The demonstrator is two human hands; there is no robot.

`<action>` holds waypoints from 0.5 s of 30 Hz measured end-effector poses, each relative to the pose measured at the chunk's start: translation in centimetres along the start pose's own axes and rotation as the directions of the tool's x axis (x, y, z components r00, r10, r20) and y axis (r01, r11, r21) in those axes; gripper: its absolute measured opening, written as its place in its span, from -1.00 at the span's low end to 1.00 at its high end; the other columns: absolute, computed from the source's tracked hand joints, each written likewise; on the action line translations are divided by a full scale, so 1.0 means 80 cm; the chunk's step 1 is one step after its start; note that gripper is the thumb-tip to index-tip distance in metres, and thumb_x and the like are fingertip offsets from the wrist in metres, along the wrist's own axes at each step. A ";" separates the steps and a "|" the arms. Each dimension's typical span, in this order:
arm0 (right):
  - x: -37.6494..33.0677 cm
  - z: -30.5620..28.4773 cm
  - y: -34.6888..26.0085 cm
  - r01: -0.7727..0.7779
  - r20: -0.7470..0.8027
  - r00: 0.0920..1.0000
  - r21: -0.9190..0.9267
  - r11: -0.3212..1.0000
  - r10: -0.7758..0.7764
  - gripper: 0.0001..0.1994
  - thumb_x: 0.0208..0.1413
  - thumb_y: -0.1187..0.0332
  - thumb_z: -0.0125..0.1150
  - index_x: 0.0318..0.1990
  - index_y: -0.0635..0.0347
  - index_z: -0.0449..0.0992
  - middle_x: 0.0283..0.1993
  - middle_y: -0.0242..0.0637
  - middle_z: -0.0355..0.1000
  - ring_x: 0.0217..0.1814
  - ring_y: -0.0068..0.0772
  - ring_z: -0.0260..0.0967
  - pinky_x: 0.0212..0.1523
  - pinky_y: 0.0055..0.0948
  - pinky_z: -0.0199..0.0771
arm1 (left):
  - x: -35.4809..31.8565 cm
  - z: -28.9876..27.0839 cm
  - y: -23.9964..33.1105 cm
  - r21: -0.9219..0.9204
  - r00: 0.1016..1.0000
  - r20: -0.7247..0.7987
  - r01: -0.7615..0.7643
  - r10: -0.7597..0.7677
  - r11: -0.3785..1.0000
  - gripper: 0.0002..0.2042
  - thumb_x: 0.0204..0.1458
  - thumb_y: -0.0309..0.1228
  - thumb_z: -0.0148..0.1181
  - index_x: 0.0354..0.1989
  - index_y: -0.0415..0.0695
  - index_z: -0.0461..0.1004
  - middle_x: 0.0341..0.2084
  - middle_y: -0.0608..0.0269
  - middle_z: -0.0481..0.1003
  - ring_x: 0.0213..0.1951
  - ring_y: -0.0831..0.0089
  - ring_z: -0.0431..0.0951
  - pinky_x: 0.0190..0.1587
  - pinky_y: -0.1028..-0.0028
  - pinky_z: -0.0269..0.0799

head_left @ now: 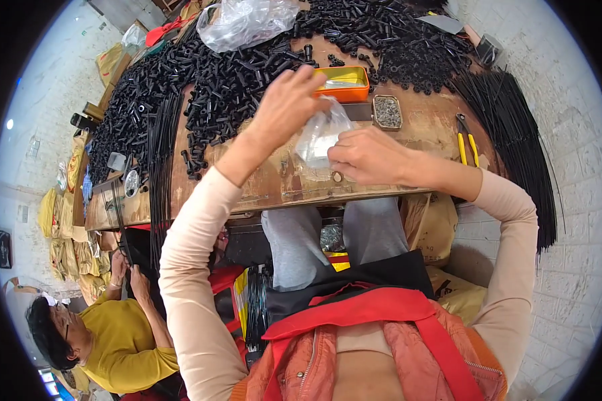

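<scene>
A small clear plastic bag [316, 136] with something white in its lower part is at the near edge of the wooden table [421, 150]. My right hand [371, 157] is closed, its fingertips pinching the bag's right side. Above the bag's upper end is my left hand [289, 103], its thumb side against or very close to the plastic. Motion smears the left fingers, so their grip is unclear. Just beyond the hands stands an orange tin [362, 91] with a yellow inside, holding shiny metal pieces. A small tray [387, 112] of tiny grey metal parts sits to its right.
Black plastic parts [234, 73] lie heaped across the far table, with a large clear bag [247, 23] on top. Yellow-handled pliers [467, 140] and bundled black rods [512, 127] lie on the right. More rods [165, 147] lie left, where a co-worker [124, 334] in yellow handles rods.
</scene>
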State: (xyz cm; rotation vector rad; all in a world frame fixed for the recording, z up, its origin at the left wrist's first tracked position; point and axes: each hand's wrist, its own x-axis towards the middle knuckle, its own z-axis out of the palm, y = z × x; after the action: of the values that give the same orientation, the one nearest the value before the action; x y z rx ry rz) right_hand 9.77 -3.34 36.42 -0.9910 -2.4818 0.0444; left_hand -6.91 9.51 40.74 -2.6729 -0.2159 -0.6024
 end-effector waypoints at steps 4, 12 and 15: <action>-0.006 0.013 -0.008 -0.091 0.047 0.995 0.041 0.995 0.089 -0.83 -0.04 0.35 0.26 -0.46 0.20 0.40 -0.52 -0.24 0.38 -0.40 -0.19 0.39 -0.37 -0.25 0.39 | -0.015 0.007 0.023 -0.038 1.000 0.010 0.007 -0.007 0.999 -0.74 -0.13 -0.47 0.18 -0.25 0.14 0.60 -0.23 0.30 0.40 -0.08 0.40 0.39 -0.08 0.47 0.36; -0.030 -0.055 -0.009 -0.053 -0.141 0.990 -0.195 0.979 0.026 -0.81 0.06 0.32 0.23 -0.47 0.21 0.40 -0.52 -0.24 0.37 -0.46 -0.11 0.39 -0.40 -0.20 0.36 | -0.096 -0.036 0.076 -0.452 0.688 -0.156 0.589 -0.709 0.670 -0.68 -0.01 -0.66 0.10 -0.07 -0.06 0.52 -0.21 0.13 0.47 -0.20 0.19 0.50 -0.21 0.34 0.46; -0.058 -0.059 0.004 -0.549 -0.084 0.835 -0.078 0.832 0.544 -0.86 0.11 0.35 0.17 -0.38 0.23 0.44 -0.47 -0.21 0.37 -0.37 0.00 0.39 -0.32 -0.15 0.38 | -0.108 -0.028 0.127 -0.563 0.719 -0.019 0.567 -0.695 0.601 -0.67 0.00 -0.62 0.13 -0.04 -0.07 0.51 -0.21 0.04 0.46 -0.20 0.11 0.52 -0.21 0.35 0.45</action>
State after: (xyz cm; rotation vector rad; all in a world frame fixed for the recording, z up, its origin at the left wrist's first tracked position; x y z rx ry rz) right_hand 14.93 -6.85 38.67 -1.6952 -2.0817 0.0736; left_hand -13.15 -1.19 35.33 -2.9478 -1.1379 -1.3737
